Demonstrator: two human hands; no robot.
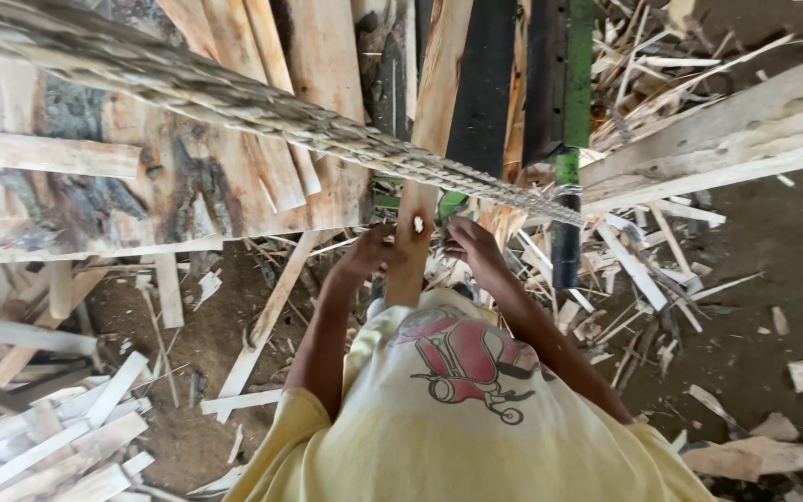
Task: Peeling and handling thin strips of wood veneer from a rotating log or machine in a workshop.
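Underfoot, the dirt floor (755, 307) is littered with offcuts (58, 446) and splinters, and slabs (188, 177) are stacked ahead. Both my hands close around a narrow plank (417, 223) standing upright before my chest: my left hand (372, 251) grips its left edge, my right hand (471, 244) its right edge. A thick rope (234, 98) slants across above, just over a green-and-black post (566, 158).
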